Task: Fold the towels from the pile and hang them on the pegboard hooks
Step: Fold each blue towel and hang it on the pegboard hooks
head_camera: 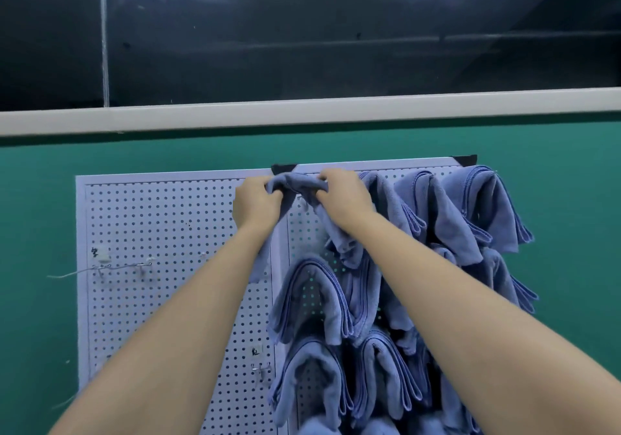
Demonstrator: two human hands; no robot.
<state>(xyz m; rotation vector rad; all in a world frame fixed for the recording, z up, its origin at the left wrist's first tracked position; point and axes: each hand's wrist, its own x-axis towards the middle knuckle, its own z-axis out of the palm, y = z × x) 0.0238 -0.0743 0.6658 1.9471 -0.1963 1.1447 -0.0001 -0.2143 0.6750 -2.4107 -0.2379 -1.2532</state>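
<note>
A folded blue towel point(297, 184) is held up against the top of the white pegboard point(161, 219), near its upper middle. My left hand point(255, 204) grips the towel's left end and my right hand point(342, 196) grips its right end; the rest of the cloth droops below my right wrist. The hook behind the towel is hidden. Several other blue towels point(470, 209) hang folded over hooks on the right half of the board, in rows down to the bottom edge.
Bare metal hooks point(144, 265) stick out of the left half of the pegboard, and another hook point(260, 369) lower down. The board hangs on a green wall point(37, 233) under a white ledge and dark window.
</note>
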